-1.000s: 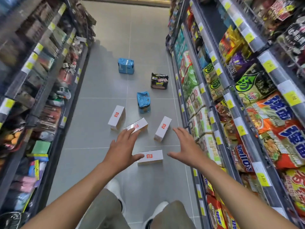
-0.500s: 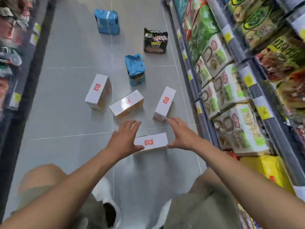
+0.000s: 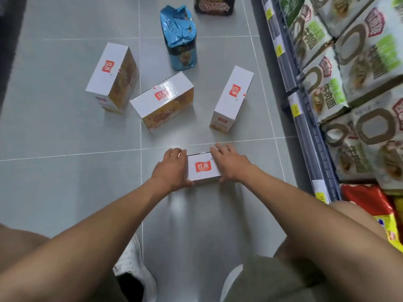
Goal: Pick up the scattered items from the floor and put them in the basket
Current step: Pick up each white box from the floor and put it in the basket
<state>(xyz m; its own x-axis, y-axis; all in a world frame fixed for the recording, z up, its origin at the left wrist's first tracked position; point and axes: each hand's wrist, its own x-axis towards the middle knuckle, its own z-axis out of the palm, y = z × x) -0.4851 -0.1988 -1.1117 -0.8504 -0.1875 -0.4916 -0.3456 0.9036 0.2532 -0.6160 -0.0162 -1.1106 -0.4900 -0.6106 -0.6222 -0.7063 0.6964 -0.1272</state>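
White boxes with red logos, blue bag.

Both arms were stretched forward and down, and they leaned toward each other at the middle. The left forearm ran in from the lower left corner, the right forearm from the lower right. The left hand gripped the left end of a white box, fingers bent over the far edge, thumb at the near edge. The right hand gripped the right end in the same way, fingers a little spread. Both wrists were almost straight.
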